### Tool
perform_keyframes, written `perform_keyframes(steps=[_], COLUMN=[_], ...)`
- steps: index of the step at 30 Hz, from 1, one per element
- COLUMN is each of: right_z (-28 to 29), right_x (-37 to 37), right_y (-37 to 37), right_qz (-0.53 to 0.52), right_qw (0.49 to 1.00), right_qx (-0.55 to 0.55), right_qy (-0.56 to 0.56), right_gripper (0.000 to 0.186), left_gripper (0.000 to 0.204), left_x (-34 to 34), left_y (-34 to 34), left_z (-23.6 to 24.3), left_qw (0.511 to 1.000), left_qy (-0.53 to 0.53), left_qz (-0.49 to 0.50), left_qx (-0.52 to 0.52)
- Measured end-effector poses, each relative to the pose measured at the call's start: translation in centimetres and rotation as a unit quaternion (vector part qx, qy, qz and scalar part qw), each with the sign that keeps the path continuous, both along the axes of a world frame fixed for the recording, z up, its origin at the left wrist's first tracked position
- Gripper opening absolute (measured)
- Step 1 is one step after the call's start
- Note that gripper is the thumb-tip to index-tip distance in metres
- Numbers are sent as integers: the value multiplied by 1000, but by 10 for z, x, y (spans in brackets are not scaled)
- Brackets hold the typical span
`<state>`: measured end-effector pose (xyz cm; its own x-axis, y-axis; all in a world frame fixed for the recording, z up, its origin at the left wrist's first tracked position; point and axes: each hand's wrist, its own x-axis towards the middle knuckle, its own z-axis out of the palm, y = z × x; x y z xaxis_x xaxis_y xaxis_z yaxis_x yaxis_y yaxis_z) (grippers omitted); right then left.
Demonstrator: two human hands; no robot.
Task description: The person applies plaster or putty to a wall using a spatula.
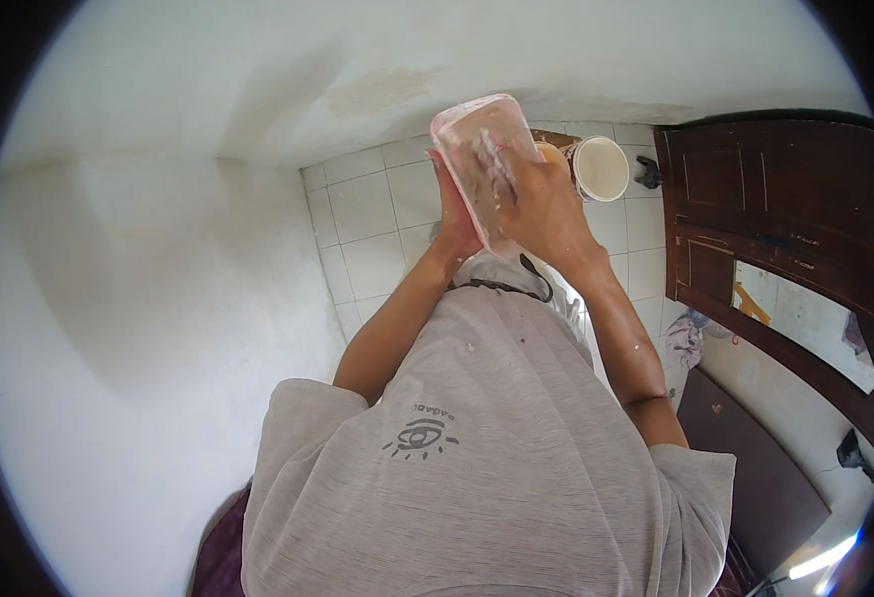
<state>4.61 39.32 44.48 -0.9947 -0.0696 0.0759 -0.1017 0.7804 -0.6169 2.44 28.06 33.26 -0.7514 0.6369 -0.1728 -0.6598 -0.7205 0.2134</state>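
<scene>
A pink-rimmed rectangular tray (459, 121), its inside smeared with pale material, is held tilted above waist level. My left hand (454, 217) grips its left side. My right hand (548, 214) is over the tray's inner face, fingers curled at a whitish-pink smeared patch; whether they hold anything is hidden. A white round bucket (600, 169) stands on the floor beyond my right hand, beside an orange container (551, 152) partly hidden behind the tray.
A pale wall (138, 328) rises on the left. White floor tiles (357, 219) lie below. A dark wooden cabinet (775, 199) with a mirror lines the right, near a dark panel (746, 468) and a crumpled cloth (688, 338). A small dark object (646, 171) is by the cabinet.
</scene>
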Motion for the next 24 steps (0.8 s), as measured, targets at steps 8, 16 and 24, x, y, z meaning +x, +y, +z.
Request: perform_keyframes(steps=[8, 16, 24], right_z=[-15, -2, 19], right_x=[9, 3, -9], right_y=[-6, 4, -3], right_qz=[-2, -21, -85], right_qw=[999, 999, 988], right_qx=[-44, -23, -94], right_qy=[10, 4, -88], right_gripper=[20, 20, 22], left_gripper=[98, 96, 95], left_x=[-2, 0, 2], left_y=[2, 2, 6], left_z=[9, 7, 11], left_qw=[999, 999, 998], left_qy=[-8, 15, 20], left_qz=[24, 19, 48], left_qx=[-26, 30, -18])
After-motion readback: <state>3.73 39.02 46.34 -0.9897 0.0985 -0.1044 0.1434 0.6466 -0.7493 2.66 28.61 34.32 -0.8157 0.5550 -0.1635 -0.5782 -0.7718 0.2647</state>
